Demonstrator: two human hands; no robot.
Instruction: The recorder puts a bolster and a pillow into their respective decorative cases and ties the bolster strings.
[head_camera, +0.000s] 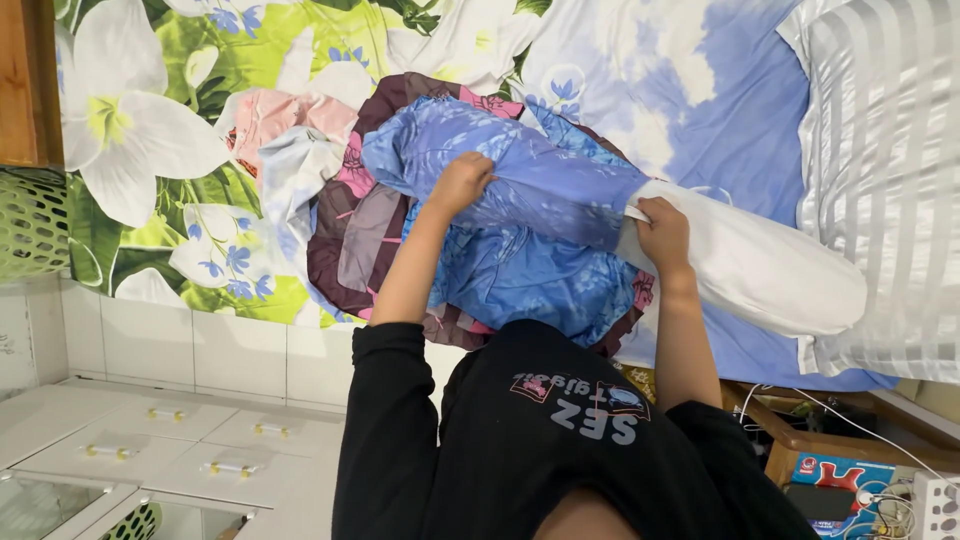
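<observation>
Black sweatshirt (560, 440) fills the near field at 6 o'clock, sleeves pushed up both forearms. Left hand (461, 183) is clenched, fingers curled tight into a bunch of the blue floral pillowcase (520, 190) at its upper fold. Right hand (664, 232) pinches the pillowcase's open hem against the white pillow (760, 265), fingers pressed together over the edge. Pillow's near end sits inside the case; the rest projects toward 3 o'clock, uncovered. Both lie on the bed, atop a heap of maroon and pink cloth (350, 240). Blue cloud-print sheet (700, 90) lies flat and open toward 1 o'clock. Striped grey pillow (890, 180) bounds the 3 o'clock edge; green basket (30, 225) sits at 9 o'clock.
</observation>
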